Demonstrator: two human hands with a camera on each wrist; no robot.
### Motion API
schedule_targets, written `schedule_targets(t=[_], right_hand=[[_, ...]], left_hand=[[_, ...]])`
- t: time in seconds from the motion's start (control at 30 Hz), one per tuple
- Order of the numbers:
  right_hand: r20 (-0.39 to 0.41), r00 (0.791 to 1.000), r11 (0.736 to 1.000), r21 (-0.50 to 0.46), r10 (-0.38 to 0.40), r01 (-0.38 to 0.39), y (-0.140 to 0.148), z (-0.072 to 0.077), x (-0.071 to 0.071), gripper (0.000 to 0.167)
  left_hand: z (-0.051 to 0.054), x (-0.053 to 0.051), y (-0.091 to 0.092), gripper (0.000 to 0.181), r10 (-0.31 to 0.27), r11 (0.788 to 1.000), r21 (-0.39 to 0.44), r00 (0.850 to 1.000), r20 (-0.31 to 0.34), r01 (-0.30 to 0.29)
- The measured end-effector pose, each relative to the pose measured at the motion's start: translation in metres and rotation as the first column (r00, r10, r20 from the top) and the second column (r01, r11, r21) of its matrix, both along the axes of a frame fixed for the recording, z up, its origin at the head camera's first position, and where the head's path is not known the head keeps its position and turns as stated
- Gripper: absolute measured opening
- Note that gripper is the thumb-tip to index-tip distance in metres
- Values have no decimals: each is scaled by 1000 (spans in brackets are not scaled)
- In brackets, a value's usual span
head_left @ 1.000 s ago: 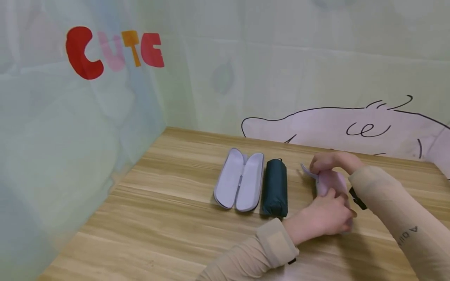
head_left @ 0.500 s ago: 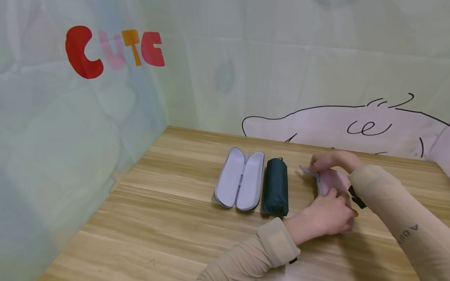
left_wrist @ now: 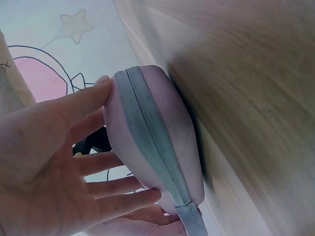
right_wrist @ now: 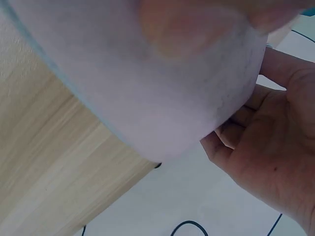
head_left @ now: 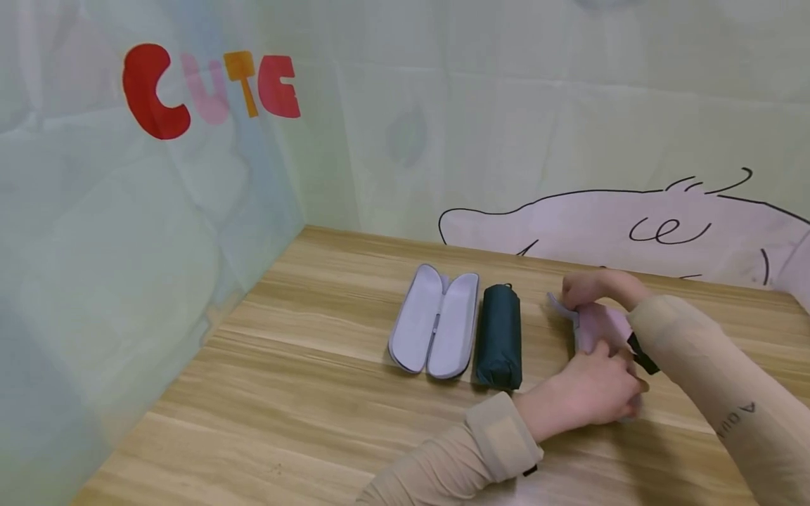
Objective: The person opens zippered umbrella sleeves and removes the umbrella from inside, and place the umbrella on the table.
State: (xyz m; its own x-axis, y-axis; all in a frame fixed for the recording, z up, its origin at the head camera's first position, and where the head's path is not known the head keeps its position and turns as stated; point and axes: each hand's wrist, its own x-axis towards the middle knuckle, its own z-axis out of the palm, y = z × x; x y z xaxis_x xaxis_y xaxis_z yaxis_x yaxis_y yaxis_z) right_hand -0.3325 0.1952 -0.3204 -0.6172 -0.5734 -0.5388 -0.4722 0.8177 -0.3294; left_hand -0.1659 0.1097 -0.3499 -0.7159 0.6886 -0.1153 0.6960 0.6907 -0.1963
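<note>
A pink zippered case (head_left: 598, 325) stands on its side at the right of the table. My left hand (head_left: 591, 386) holds its near end, thumb and fingers against the pink fabric (left_wrist: 183, 130). At the far end my right hand (head_left: 595, 288) pinches the case beside a grey strap (head_left: 560, 306). In the left wrist view, the grey zipper band (left_wrist: 147, 132) runs along the case, its teeth together. Blurred fingertips (right_wrist: 187, 29) of the right hand lie over the case in the right wrist view.
To the left, a pale lilac glasses case (head_left: 414, 320) lies opened flat, with a dark green rolled umbrella (head_left: 499, 337) beside it. Printed cloth (head_left: 380, 126) hangs behind the wooden table (head_left: 285, 414) and along its left side.
Both hands keep their hold on the pink case with barely any movement. The whole head view has shifted very slightly.
</note>
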Motion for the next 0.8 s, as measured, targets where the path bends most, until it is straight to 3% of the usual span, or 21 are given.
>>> schedule_targets(t=[0.3,0.57,0.8], right_hand=[[-99,995,999,-26,-28,25,7,-1,3,35],[-225,974,997,-71,-28,12,12,-7,7,34],[-264,963,994,-105,-53,26,15,-10,10,29]], left_hand=[[0,1,-1,38,1,1000,8,1000,-7,-1],[0,1,-2,39,6,1000,17,1000,-29,-5],[1,2,-2,41,2,1000,20,999,-44,-1]])
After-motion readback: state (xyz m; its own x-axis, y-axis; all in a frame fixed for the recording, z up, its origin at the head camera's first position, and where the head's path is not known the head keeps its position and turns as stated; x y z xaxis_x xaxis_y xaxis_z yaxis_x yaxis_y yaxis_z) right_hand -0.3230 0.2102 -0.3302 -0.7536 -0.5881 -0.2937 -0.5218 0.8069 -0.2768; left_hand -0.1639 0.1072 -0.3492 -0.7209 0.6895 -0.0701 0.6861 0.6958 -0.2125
